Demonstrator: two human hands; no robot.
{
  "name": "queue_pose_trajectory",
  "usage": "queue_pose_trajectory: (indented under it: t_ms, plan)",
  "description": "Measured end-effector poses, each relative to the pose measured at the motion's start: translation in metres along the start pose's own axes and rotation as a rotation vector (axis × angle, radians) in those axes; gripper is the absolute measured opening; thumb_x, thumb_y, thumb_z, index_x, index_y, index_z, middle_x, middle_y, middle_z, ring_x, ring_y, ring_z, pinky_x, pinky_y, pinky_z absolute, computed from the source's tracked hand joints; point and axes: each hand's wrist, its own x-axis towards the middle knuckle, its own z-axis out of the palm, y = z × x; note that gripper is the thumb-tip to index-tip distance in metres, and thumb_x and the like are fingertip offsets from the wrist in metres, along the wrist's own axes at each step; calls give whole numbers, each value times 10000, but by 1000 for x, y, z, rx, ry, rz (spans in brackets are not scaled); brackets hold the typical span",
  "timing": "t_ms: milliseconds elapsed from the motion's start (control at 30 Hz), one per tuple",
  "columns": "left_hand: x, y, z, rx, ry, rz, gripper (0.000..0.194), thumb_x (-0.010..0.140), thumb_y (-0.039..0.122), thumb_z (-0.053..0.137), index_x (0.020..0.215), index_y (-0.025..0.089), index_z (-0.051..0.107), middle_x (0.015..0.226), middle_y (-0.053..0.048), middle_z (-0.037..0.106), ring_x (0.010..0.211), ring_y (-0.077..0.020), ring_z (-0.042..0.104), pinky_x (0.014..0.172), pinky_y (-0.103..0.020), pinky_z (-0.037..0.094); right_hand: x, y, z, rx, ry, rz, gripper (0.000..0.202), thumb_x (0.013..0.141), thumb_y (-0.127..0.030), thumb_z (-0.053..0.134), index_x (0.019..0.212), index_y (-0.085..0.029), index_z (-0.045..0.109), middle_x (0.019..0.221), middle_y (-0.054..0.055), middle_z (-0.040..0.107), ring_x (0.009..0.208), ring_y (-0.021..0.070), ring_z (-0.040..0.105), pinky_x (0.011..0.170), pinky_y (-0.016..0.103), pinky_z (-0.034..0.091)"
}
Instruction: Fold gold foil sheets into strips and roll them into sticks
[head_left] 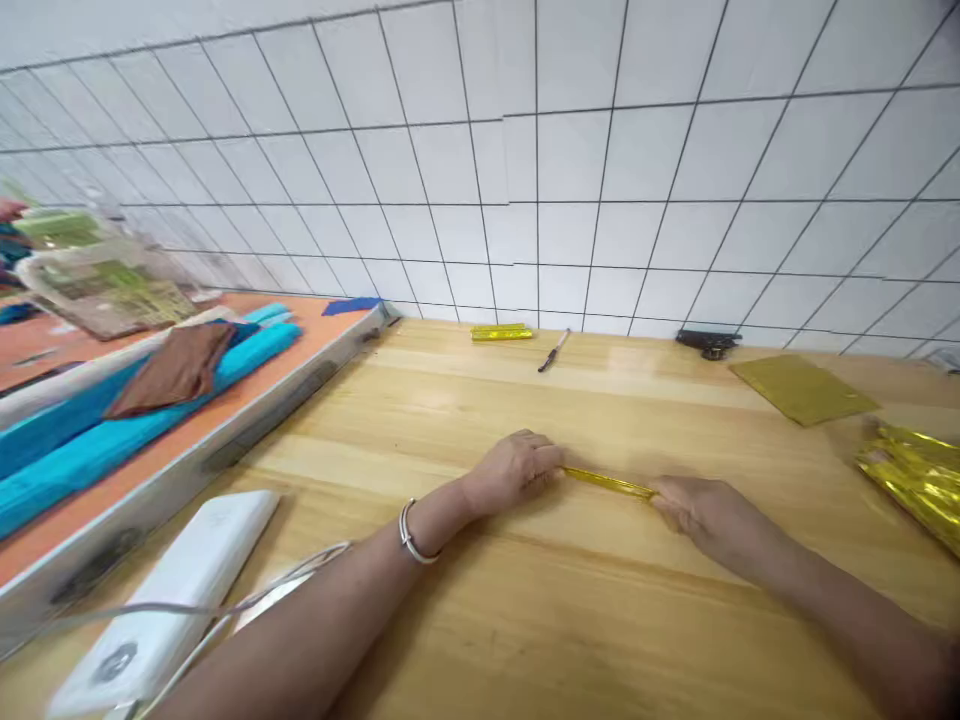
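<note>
A thin strip of shiny gold foil stretches between my two hands, just over the wooden table. My left hand, with a silver bangle at the wrist, is closed on the strip's left end. The right end is pinched in the fingers of my right hand, which is a little blurred. Farther back, by the wall, lies a small bundle of folded gold strips. A flat gold square sheet rests to the right, and a crinkled gold foil packet sits nearer at the right edge.
Against the tiled wall lie a pen and a small black tool. A white power bank with cables sits at the left front. Beyond a raised edge, blue rolls and a brown cloth lie on an orange surface.
</note>
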Motion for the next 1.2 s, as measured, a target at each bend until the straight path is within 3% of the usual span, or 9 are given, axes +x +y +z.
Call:
queue_pose_trajectory:
  t_ms: [200,433,733,900,1200]
  plan:
    - [-2,3,-1,-12,-19,-17,286,948,334,297,882,171,522,791,-43,572,761,-157,521,760,-280,366,5,7,3,-47,69,28,280,919,-352,301,682,-219,369,628,-2,531,578,149,497,533,256,308]
    - [-4,1,0,31,-22,-37,316,949,340,284,780,168,488,753,-41,546,717,-151,491,750,-277,366,11,8,8,-163,72,-18,249,914,-299,315,697,-216,402,683,-2,565,645,157,533,561,257,308]
    - [-3,3,-4,157,23,-117,238,926,326,376,913,177,562,875,-49,572,856,-169,508,843,-319,339,14,3,12,-313,110,4,228,900,-254,348,710,-206,466,690,14,594,632,158,539,537,258,280]
    - [4,22,-8,248,74,-110,202,907,295,427,980,185,580,923,-52,595,910,-177,513,906,-359,302,19,-9,10,-416,122,-8,211,896,-232,373,748,-204,521,714,23,619,637,165,557,526,263,261]
    - [9,38,-5,341,41,-13,217,895,156,394,737,162,543,701,-19,548,695,-145,484,782,-325,329,34,-40,10,-492,207,-150,190,899,-214,409,766,-195,543,703,16,613,661,169,553,571,278,319]
